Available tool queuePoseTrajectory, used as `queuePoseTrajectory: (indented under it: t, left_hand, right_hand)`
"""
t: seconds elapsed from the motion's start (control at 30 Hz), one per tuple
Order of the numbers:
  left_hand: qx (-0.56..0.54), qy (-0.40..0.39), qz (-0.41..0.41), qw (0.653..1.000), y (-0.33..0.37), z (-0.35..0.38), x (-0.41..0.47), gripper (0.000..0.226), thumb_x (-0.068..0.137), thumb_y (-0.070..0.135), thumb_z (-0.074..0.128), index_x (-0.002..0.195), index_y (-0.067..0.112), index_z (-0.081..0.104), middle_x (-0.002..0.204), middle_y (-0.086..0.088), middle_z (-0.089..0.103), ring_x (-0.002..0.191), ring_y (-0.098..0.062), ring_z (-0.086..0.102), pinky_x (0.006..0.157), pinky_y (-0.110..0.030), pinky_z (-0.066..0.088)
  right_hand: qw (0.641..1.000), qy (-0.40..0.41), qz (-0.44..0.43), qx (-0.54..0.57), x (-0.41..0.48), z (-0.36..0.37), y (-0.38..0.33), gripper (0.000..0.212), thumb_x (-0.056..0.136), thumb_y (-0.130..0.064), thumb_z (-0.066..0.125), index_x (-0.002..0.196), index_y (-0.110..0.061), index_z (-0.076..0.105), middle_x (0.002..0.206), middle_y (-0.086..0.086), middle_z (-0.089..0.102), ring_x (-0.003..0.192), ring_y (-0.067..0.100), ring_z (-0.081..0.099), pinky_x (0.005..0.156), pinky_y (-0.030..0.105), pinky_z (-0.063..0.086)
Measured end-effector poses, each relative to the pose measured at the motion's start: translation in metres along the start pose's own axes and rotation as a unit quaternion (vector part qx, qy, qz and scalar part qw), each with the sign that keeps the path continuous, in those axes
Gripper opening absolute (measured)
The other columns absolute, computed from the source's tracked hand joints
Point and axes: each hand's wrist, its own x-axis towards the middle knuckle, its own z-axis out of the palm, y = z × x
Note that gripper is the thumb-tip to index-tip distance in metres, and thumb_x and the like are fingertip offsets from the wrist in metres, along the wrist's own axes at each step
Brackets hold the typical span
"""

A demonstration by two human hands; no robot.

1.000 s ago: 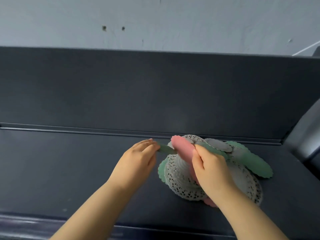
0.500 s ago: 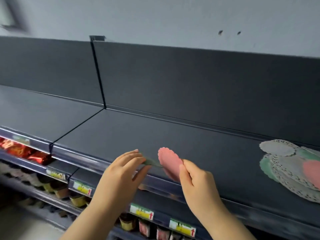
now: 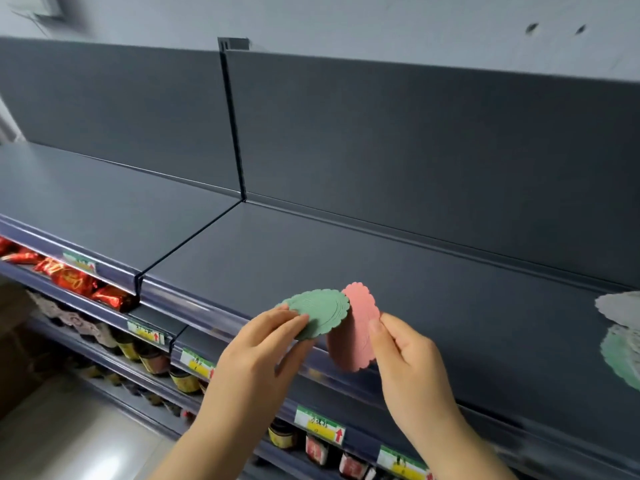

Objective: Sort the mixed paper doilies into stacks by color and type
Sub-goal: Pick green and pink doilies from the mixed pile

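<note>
My left hand (image 3: 258, 355) pinches a small green scalloped doily (image 3: 320, 311), held nearly flat above the front edge of the dark shelf (image 3: 346, 258). My right hand (image 3: 412, 368) pinches a small pink scalloped doily (image 3: 356, 327) by its right edge, standing almost upright just behind and right of the green one. The two doilies overlap slightly. At the far right edge lies the mixed pile of doilies (image 3: 621, 341), white lace on top and green beneath, partly cut off by the frame.
A vertical divider (image 3: 233, 126) splits the shelf's back panel, and a seam runs to the front edge. Below are lower shelves with red snack packets (image 3: 74, 280), jars (image 3: 152, 358) and price labels (image 3: 320, 426). Floor shows at the bottom left.
The view has swung left, away from the pile. Both hands carried their doilies left along the shelf; the green one has turned from edge-on to nearly flat, face up.
</note>
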Motion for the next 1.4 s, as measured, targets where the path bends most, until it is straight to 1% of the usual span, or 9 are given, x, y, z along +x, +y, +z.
queuePoseTrajectory:
  t: [0.17, 0.5, 0.6, 0.73, 0.83, 0.9, 1.03, 1.2, 1.4]
  left_hand:
    - [0.029, -0.025, 0.048, 0.998, -0.011, 0.016, 0.04, 0.03, 0.089, 0.027, 0.054, 0.104, 0.008, 0.072, 0.109, -0.007, 0.068, 0.103, -0.022, 0.063, 0.093, -0.036, 0.049]
    - [0.063, -0.041, 0.04, 0.996, -0.077, 0.015, 0.099, 0.035, 0.09, 0.028, 0.049, 0.103, 0.005, 0.072, 0.106, -0.007, 0.069, 0.105, -0.026, 0.063, 0.091, -0.04, 0.051]
    - [0.08, -0.051, 0.036, 0.995, -0.116, 0.018, 0.122, 0.028, 0.088, 0.022, 0.056, 0.101, 0.005, 0.072, 0.103, -0.009, 0.07, 0.102, -0.029, 0.063, 0.09, -0.041, 0.051]
    - [0.088, -0.101, 0.033, 0.99, -0.171, 0.024, 0.156, 0.028, 0.083, 0.018, 0.057, 0.099, 0.002, 0.073, 0.101, -0.013, 0.07, 0.1, -0.035, 0.063, 0.086, -0.044, 0.051]
    - [0.078, -0.151, 0.068, 0.983, -0.205, 0.027, 0.179, 0.026, 0.084, 0.019, 0.054, 0.096, 0.006, 0.073, 0.099, -0.011, 0.07, 0.094, -0.032, 0.065, 0.082, -0.037, 0.053]
    - [0.092, -0.213, 0.103, 0.967, -0.228, 0.033, 0.186, 0.024, 0.09, 0.021, 0.052, 0.101, 0.014, 0.072, 0.103, -0.003, 0.069, 0.096, -0.025, 0.063, 0.084, -0.029, 0.05]
    - [0.13, -0.35, 0.073, 0.925, -0.269, 0.047, 0.181, 0.029, 0.097, 0.03, 0.041, 0.111, 0.017, 0.063, 0.113, 0.004, 0.06, 0.108, -0.02, 0.054, 0.087, -0.034, 0.045]
    - [0.034, -0.305, 0.104, 0.946, -0.291, 0.045, 0.167, 0.032, 0.097, 0.026, 0.047, 0.124, 0.018, 0.06, 0.13, 0.0, 0.057, 0.124, -0.018, 0.048, 0.1, -0.028, 0.039]
    - [0.085, -0.338, 0.088, 0.933, -0.302, 0.046, 0.177, 0.036, 0.1, 0.036, 0.033, 0.13, 0.029, 0.05, 0.139, 0.013, 0.045, 0.13, -0.009, 0.038, 0.099, -0.025, 0.039]
  right_hand:
    - [0.999, -0.011, 0.026, 0.043, 0.04, -0.002, 0.009, 0.037, 0.094, -0.029, 0.041, 0.072, -0.003, 0.052, 0.063, 0.017, 0.045, 0.058, 0.013, 0.033, 0.055, 0.03, 0.029]
    - [0.994, 0.0, 0.078, 0.076, 0.102, 0.015, 0.022, 0.041, 0.093, -0.033, 0.043, 0.073, 0.003, 0.041, 0.066, 0.01, 0.033, 0.065, 0.017, 0.029, 0.064, 0.033, 0.031]
    - [0.99, 0.019, 0.117, 0.075, 0.112, 0.026, 0.019, 0.044, 0.093, -0.038, 0.043, 0.083, 0.005, 0.047, 0.078, 0.029, 0.044, 0.068, 0.017, 0.037, 0.074, 0.054, 0.048]
    - [0.982, 0.089, 0.146, 0.078, 0.121, 0.049, 0.008, 0.029, 0.093, -0.035, 0.044, 0.091, -0.01, 0.058, 0.091, 0.026, 0.055, 0.079, 0.044, 0.05, 0.085, 0.065, 0.039]
    - [0.978, 0.12, 0.159, 0.067, 0.124, 0.072, -0.001, 0.031, 0.092, -0.037, 0.044, 0.091, -0.009, 0.058, 0.085, 0.027, 0.054, 0.068, 0.031, 0.048, 0.085, 0.067, 0.039]
    - [0.976, 0.134, 0.166, 0.05, 0.126, 0.089, -0.007, 0.039, 0.092, -0.04, 0.043, 0.093, -0.002, 0.05, 0.094, 0.033, 0.05, 0.071, 0.046, 0.047, 0.081, 0.07, 0.036]
    - [0.971, 0.174, 0.161, 0.039, 0.125, 0.123, -0.014, 0.031, 0.092, -0.039, 0.042, 0.092, -0.013, 0.058, 0.092, 0.021, 0.059, 0.092, 0.046, 0.05, 0.084, 0.065, 0.041]
    - [0.967, 0.2, 0.158, 0.011, 0.13, 0.155, -0.02, 0.023, 0.094, -0.028, 0.043, 0.09, -0.007, 0.052, 0.094, 0.022, 0.057, 0.096, 0.043, 0.051, 0.084, 0.061, 0.043]
    - [0.96, 0.233, 0.086, -0.128, 0.167, 0.163, -0.035, 0.023, 0.095, -0.02, 0.038, 0.091, -0.018, 0.06, 0.083, 0.0, 0.064, 0.076, 0.019, 0.055, 0.063, 0.014, 0.044]
